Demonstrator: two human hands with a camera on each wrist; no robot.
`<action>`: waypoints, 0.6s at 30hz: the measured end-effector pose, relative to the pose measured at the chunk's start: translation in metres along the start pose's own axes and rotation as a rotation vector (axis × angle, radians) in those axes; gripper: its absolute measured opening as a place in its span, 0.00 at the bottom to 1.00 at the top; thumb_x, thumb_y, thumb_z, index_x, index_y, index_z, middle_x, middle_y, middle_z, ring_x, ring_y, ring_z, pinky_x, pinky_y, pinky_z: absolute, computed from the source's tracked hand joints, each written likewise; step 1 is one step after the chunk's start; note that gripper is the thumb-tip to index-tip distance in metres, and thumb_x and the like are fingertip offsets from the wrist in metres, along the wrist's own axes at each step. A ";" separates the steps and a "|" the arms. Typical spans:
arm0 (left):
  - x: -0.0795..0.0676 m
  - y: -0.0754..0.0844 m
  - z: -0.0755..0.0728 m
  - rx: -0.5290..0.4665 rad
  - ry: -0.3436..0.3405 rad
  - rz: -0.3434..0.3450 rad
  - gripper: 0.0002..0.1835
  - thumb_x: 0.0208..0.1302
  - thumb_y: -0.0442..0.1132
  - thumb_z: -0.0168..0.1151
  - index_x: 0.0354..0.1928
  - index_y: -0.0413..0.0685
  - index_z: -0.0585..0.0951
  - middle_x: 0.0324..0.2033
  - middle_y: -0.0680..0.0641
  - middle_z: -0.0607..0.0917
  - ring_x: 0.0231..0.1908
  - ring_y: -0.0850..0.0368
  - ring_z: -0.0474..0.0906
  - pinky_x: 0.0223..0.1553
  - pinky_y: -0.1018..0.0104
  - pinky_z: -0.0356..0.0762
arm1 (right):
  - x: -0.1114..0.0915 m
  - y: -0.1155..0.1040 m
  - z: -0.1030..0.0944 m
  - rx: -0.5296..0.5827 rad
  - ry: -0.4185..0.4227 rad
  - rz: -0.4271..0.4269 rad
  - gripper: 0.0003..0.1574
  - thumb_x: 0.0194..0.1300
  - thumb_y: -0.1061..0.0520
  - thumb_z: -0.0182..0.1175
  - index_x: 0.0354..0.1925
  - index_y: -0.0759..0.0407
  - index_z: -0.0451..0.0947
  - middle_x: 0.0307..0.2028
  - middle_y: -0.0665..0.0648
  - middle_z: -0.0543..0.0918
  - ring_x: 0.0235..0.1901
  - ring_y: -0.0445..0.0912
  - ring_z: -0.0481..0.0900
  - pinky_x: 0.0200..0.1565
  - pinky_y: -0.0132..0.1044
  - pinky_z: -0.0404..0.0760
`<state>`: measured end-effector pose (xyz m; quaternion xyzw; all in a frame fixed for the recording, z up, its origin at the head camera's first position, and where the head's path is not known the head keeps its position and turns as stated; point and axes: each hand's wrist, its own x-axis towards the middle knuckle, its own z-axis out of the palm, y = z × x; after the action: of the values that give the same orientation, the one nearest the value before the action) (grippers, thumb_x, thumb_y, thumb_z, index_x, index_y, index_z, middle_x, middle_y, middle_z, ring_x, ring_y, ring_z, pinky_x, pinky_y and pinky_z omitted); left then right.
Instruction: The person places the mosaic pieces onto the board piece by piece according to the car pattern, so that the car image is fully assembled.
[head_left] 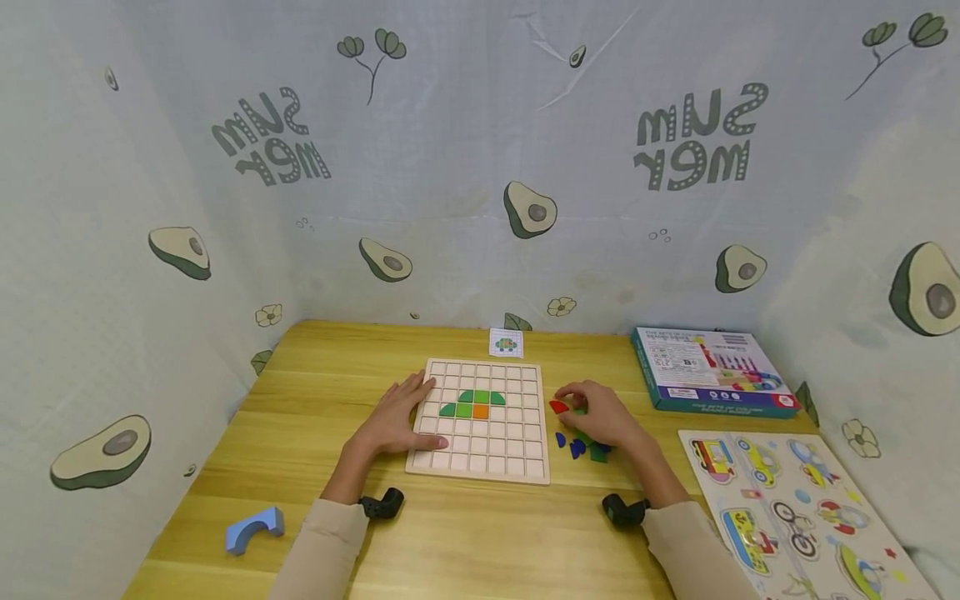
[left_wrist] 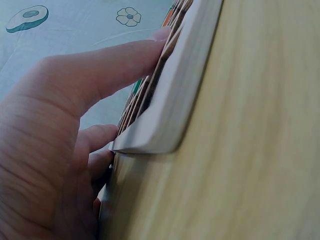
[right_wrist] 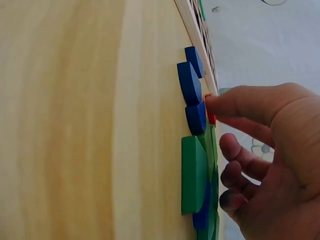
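Resting on left edge of gridded board (head_left: 477, 428) mid-frame, left hand (head_left: 396, 418), fingers spread, green tiles (head_left: 482, 397) and one orange tile (head_left: 480, 412) seated in cells, right hand (head_left: 602, 414), right of centre, pinching red piece (head_left: 558, 407), loose blue pieces (right_wrist: 189, 82) beside.

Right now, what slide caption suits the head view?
Left hand resting on the grid board, right hand pinching a red piece beside it.
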<state>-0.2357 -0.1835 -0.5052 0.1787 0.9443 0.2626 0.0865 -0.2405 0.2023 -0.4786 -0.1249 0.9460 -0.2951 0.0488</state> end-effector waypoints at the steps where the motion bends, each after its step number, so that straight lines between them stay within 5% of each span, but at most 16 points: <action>1: 0.000 0.000 0.000 -0.001 0.001 0.000 0.64 0.48 0.71 0.71 0.83 0.52 0.55 0.83 0.45 0.47 0.83 0.45 0.42 0.82 0.44 0.38 | 0.000 0.000 0.000 0.001 -0.008 -0.013 0.19 0.67 0.55 0.68 0.54 0.58 0.84 0.43 0.58 0.82 0.41 0.50 0.75 0.48 0.45 0.79; 7: 0.000 -0.001 0.000 0.006 0.001 0.002 0.64 0.49 0.72 0.71 0.83 0.53 0.54 0.83 0.46 0.47 0.83 0.46 0.41 0.83 0.46 0.37 | 0.001 -0.001 0.001 0.004 -0.021 -0.026 0.15 0.67 0.58 0.67 0.51 0.59 0.85 0.42 0.58 0.83 0.41 0.50 0.76 0.49 0.48 0.80; 18: -0.002 0.001 0.000 -0.001 0.009 0.003 0.64 0.48 0.70 0.73 0.82 0.51 0.55 0.83 0.43 0.49 0.82 0.43 0.43 0.82 0.43 0.39 | -0.004 -0.001 0.002 0.023 0.038 0.009 0.15 0.67 0.55 0.69 0.48 0.61 0.84 0.35 0.56 0.78 0.35 0.48 0.72 0.38 0.39 0.73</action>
<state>-0.2333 -0.1835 -0.5044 0.1789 0.9442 0.2641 0.0821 -0.2363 0.2016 -0.4800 -0.1143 0.9438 -0.3081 0.0339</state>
